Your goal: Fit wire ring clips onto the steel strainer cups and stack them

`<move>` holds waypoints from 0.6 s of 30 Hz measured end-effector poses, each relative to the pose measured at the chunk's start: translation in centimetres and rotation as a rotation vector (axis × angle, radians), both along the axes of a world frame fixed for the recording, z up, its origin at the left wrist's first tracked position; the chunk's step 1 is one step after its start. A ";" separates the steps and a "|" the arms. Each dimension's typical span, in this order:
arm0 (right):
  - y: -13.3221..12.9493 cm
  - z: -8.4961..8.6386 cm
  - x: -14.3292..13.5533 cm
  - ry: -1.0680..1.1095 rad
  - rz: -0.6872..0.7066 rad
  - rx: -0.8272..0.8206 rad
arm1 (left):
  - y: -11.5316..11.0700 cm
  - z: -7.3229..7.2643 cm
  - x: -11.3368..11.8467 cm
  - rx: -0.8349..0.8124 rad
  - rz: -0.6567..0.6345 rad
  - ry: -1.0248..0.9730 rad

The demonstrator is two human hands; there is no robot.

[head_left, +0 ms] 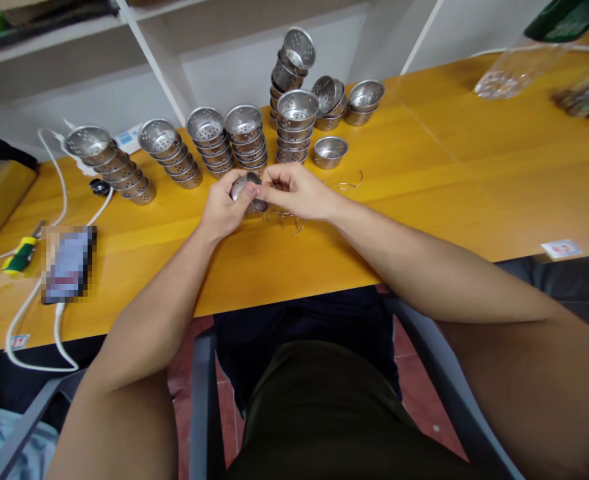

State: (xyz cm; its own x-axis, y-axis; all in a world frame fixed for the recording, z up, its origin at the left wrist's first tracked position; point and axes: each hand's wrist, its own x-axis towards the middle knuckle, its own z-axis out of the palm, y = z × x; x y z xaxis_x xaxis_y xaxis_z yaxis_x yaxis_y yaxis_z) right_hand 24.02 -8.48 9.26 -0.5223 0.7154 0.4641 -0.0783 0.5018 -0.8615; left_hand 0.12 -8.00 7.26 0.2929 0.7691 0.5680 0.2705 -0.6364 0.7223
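My left hand (224, 208) is wrapped round a small perforated metal cup (239, 187), tilted on its side above the table. Against the cup's right side, the fingers of my right hand (294, 192) are pinched together; whatever they may hold is too small to make out. Thin curved wires (298, 223) lie just below my hands, and more wires (347, 185) lie to the right. Behind my hands stand several stacks of matching cups (244, 123), with a single cup (330, 152) to the right of the nearest stack.
On the left of the wooden table (424, 200) are a phone (68, 265) with a white cable, a yellow-green screwdriver (22, 255) and a power strip (129, 139). A clear plastic bottle (517, 70) is at the back right. White shelving (274, 10) rises behind the stacks.
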 end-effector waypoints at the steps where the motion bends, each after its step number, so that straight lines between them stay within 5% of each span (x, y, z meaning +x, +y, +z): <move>1: 0.0 0.0 -0.1 0.006 -0.021 -0.018 | 0.0 0.0 0.0 0.015 0.021 -0.005; 11: 0.1 -0.2 -1.2 0.143 -0.121 -0.122 | 0.3 -0.2 0.7 -0.004 0.048 -0.114; 15: 0.7 1.0 0.6 0.224 0.001 -0.224 | 1.6 -1.3 0.5 -0.156 0.008 -0.279; 18: 1.8 0.9 2.9 0.118 -0.010 -0.134 | 2.7 -2.0 -0.2 -0.248 0.038 -0.333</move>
State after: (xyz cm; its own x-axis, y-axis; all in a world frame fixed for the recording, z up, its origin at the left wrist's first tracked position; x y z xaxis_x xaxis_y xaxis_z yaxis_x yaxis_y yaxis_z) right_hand 26.96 -6.70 10.13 -0.4622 0.7798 0.4222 -0.1780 0.3848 -0.9057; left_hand -0.06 -5.28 5.26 0.0935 0.9011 0.4234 0.0164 -0.4266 0.9043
